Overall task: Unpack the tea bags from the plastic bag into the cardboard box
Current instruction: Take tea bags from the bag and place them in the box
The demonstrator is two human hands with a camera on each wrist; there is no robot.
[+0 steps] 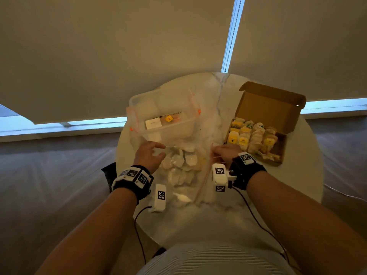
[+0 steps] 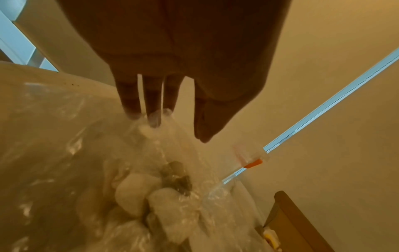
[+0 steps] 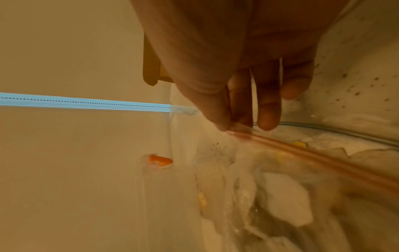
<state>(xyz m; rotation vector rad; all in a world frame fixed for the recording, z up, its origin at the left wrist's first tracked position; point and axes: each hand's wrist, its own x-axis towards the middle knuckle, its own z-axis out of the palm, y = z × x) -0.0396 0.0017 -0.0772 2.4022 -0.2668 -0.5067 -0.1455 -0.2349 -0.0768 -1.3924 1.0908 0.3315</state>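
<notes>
Pinching the plastic bag (image 3: 280, 170) rim, right hand (image 3: 237, 59) fingers (image 3: 267, 110) show only wrist-side.

The plastic bag (image 1: 184, 165) veils its tea bags (image 1: 178, 163), so no count can be made. Beyond it, the clear tub (image 1: 162, 116) blurs its contents. Beside the bag, the right hand (image 1: 224, 151) has its fingertips hidden. The cardboard box (image 2: 298, 226) is cut off by the frame edge.

Head view looks down; wrist views (close) share the plastic bag (image 2: 86, 170).
</notes>
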